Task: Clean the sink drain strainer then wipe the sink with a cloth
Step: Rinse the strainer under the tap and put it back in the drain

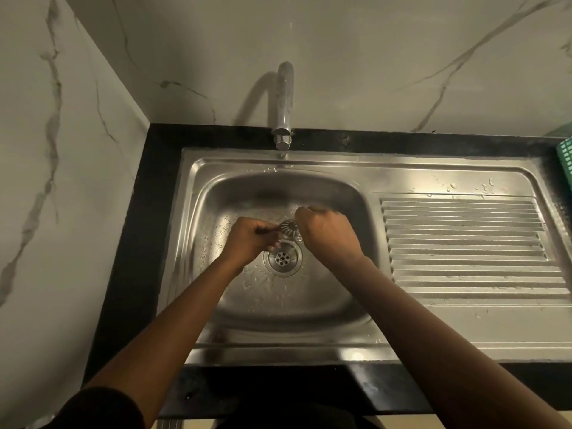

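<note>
Both hands meet over the steel sink bowl (247,305). Between them is the round slotted drain strainer (288,228), lifted out and tilted just above the open drain hole (282,259). My left hand (250,239) pinches the strainer's left edge with its fingertips. My right hand (328,233) is closed in a fist on the strainer's right side, hiding that part. The faucet (284,103) stands at the back above the bowl; a thin trickle or drips fall from its spout. No cloth is in view.
The ribbed steel drainboard (470,243) with water drops lies right of the bowl. A green slotted basket (566,159) pokes in at the far right edge. Black counter (154,212) frames the sink; marble walls rise behind and on the left.
</note>
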`<state>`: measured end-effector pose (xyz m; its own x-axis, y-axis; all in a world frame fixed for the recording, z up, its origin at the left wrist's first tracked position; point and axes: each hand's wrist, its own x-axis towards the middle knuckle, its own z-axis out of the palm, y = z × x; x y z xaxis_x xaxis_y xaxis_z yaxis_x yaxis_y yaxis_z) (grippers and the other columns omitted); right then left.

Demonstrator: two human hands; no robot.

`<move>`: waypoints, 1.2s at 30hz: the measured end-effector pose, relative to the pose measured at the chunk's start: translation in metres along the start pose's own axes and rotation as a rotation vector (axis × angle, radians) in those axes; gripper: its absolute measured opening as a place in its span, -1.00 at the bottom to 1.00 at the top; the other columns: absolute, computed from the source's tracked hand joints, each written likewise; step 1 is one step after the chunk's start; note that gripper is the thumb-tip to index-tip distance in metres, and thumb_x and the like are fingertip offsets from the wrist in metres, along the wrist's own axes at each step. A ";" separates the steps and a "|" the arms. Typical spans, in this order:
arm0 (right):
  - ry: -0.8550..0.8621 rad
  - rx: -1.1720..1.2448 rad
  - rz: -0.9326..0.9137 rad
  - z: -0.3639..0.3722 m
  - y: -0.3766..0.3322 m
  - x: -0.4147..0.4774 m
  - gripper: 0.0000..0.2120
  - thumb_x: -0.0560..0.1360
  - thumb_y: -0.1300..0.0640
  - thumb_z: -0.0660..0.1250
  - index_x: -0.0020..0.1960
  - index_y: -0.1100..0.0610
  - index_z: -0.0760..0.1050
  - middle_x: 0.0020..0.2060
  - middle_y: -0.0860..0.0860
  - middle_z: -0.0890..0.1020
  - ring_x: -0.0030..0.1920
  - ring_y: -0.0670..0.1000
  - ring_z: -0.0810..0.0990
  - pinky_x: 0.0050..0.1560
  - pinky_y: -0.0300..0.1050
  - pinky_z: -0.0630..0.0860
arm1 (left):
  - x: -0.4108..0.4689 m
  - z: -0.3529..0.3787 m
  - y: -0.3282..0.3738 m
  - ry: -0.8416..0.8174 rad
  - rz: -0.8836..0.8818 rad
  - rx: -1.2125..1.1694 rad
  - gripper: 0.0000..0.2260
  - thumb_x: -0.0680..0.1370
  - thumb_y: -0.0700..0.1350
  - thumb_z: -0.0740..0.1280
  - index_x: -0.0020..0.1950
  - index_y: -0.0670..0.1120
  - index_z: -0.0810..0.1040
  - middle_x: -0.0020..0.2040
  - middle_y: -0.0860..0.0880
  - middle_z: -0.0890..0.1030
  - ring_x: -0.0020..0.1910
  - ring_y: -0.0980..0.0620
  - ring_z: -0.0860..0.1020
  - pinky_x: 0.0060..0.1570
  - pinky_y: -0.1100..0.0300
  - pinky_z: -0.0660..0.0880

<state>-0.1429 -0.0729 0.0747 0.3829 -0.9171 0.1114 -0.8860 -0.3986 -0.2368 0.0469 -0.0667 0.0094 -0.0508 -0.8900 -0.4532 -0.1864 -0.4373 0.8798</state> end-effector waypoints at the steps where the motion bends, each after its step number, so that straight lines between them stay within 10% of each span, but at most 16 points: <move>1: -0.018 0.002 0.015 0.003 0.001 0.001 -0.82 0.40 0.33 0.48 -0.24 0.17 0.50 -0.44 0.09 0.54 -0.52 0.15 0.33 -0.42 -0.15 0.16 | 0.001 -0.001 -0.002 0.015 0.009 0.022 -0.81 0.51 -0.30 0.54 0.11 -0.17 0.76 -0.16 -0.11 0.79 -0.18 -0.14 0.74 -0.12 0.06 0.72; 10: -0.187 0.099 0.176 0.048 0.021 0.003 -0.86 0.61 0.14 0.30 -0.08 0.14 0.57 -0.23 0.08 0.67 -0.25 0.20 0.62 -0.29 -0.07 0.41 | 0.019 -0.003 -0.032 0.100 0.074 0.200 -0.87 0.50 -0.23 0.57 0.03 -0.09 0.79 -0.32 0.18 0.74 -0.33 0.20 0.72 -0.23 0.31 0.64; 21: -0.347 0.551 0.723 0.137 0.042 -0.009 -0.87 0.49 0.24 0.48 -0.19 0.05 0.68 -0.38 -0.12 0.64 -0.36 -0.20 0.61 -0.50 -0.50 0.37 | 0.049 0.013 -0.087 0.128 -0.212 0.259 -0.90 0.53 -0.27 0.54 0.04 -0.16 0.76 -0.09 -0.14 0.78 -0.20 -0.05 0.77 -0.15 0.07 0.74; 25: -0.422 0.657 0.924 0.165 0.048 -0.011 -0.87 0.47 0.28 0.51 -0.20 0.08 0.71 -0.29 0.02 0.74 -0.25 0.02 0.76 -0.17 -0.08 0.74 | 0.050 0.020 -0.101 0.198 -0.336 0.204 -0.95 0.52 -0.30 0.54 -0.04 -0.19 0.75 -0.16 -0.13 0.77 -0.36 0.08 0.71 -0.40 0.29 0.62; 31: -0.390 0.691 0.974 0.179 0.049 -0.012 -0.68 0.43 0.36 0.54 -0.30 -0.04 0.62 -0.25 -0.01 0.71 -0.17 0.08 0.75 -0.07 0.00 0.75 | 0.057 0.028 -0.117 0.236 -0.325 0.264 -0.82 0.45 -0.38 0.52 0.00 -0.18 0.77 -0.11 -0.16 0.78 -0.14 -0.10 0.77 -0.04 -0.04 0.74; 36: -0.370 0.648 0.987 0.188 0.047 -0.016 -0.81 0.44 0.31 0.54 -0.10 0.02 0.73 -0.22 -0.05 0.68 -0.15 -0.04 0.68 -0.25 -0.36 0.50 | 0.061 0.038 -0.121 0.269 -0.308 0.377 -0.80 0.42 -0.35 0.51 -0.05 -0.10 0.79 -0.09 -0.10 0.79 -0.08 -0.07 0.75 0.00 -0.02 0.73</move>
<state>-0.1418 -0.0791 -0.1194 -0.2310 -0.7326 -0.6402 -0.5851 0.6303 -0.5102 0.0294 -0.0629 -0.1296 0.3046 -0.7517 -0.5849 -0.4938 -0.6498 0.5778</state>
